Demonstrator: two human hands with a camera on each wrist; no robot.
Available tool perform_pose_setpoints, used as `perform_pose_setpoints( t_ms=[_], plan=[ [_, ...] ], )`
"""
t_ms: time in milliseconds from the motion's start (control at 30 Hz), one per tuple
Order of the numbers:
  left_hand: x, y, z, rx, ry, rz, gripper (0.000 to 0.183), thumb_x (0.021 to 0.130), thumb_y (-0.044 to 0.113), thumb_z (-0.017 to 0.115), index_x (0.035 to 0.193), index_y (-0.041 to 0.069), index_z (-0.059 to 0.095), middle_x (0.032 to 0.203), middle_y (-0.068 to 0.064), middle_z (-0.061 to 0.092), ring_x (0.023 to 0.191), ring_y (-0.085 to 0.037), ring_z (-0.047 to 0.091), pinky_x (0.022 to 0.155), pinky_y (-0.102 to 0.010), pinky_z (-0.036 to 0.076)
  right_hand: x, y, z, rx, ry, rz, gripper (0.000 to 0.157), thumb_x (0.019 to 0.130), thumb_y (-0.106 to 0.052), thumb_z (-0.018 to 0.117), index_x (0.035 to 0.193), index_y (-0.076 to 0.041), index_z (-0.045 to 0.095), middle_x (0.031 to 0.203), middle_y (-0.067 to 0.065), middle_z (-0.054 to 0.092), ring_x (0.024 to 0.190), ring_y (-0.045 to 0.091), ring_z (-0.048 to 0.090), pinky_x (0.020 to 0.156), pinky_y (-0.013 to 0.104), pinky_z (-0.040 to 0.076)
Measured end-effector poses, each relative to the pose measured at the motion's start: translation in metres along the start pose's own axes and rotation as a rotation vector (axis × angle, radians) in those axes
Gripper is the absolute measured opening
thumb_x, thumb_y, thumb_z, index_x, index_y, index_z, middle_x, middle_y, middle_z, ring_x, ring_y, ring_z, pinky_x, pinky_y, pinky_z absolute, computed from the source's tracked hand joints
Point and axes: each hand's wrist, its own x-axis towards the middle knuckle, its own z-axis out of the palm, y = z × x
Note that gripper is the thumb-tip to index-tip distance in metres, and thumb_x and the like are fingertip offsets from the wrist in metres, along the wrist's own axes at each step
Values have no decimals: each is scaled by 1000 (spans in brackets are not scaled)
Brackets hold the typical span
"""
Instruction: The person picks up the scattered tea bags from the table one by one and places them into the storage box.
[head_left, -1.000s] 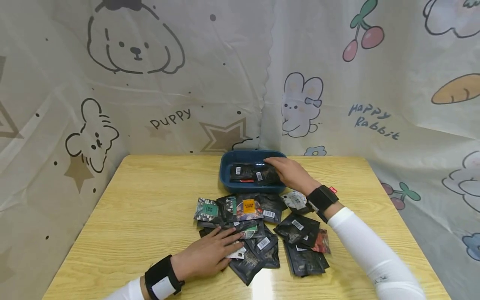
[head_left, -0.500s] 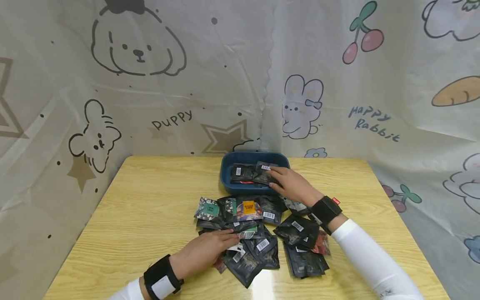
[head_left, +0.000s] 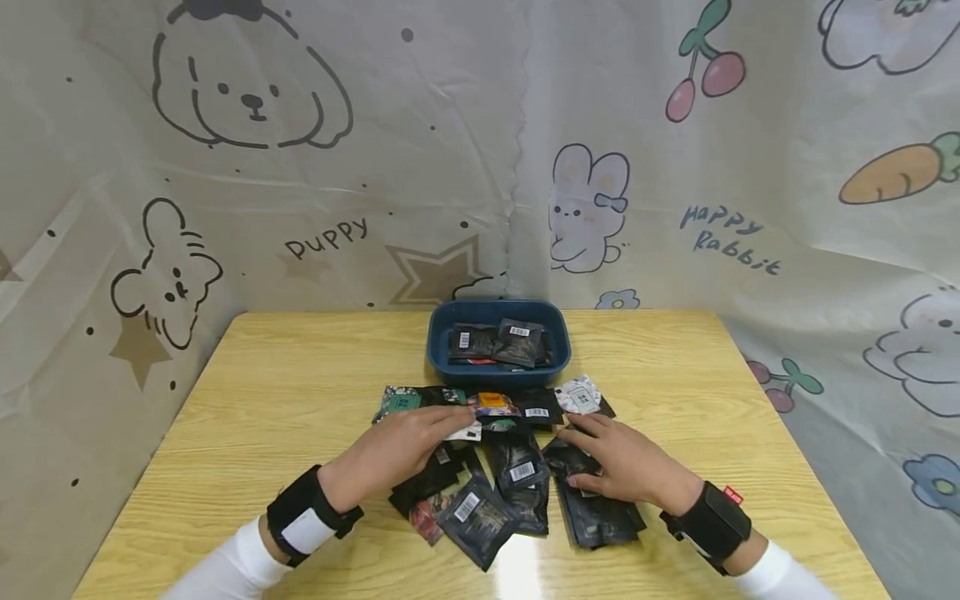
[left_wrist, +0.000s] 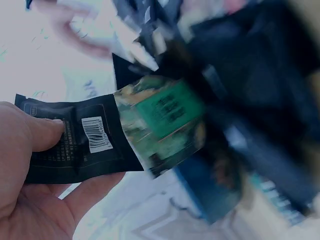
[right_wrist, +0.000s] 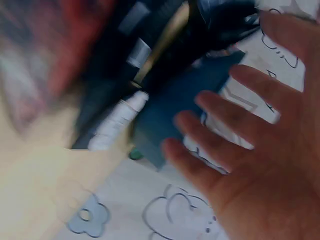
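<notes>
Flat, squarish black packets (head_left: 517, 467) overlap on a wood-grained table (head_left: 300, 375), before a smooth, round-cornered blue tub (head_left: 499, 377) holding more. Over them, a person's left hand (head_left: 397, 446) pinches one barcoded packet (left_wrist: 75, 142), thumb on top. The right hand (head_left: 626, 462), fingers extended, grasps nothing above the right-hand stack (head_left: 603, 525); contact is unclear.

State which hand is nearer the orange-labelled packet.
Left: the left hand is at the near-left corner of the packet; the right hand is farther, to its right.
</notes>
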Motion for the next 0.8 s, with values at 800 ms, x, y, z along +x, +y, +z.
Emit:
perform_pose_setpoints(
  t_ms=[800],
  plan=[
    [108, -100, 23, 109, -61, -168, 41, 93, 8, 51, 134, 10, 45, 123, -7, 57, 81, -16, 60, 71, -33, 53, -6, 0, 29, -19, 150, -8, 29, 90, -16, 60, 118, -16, 61, 112, 1, 60, 100, 15, 56, 82, 36, 50]
  ],
)
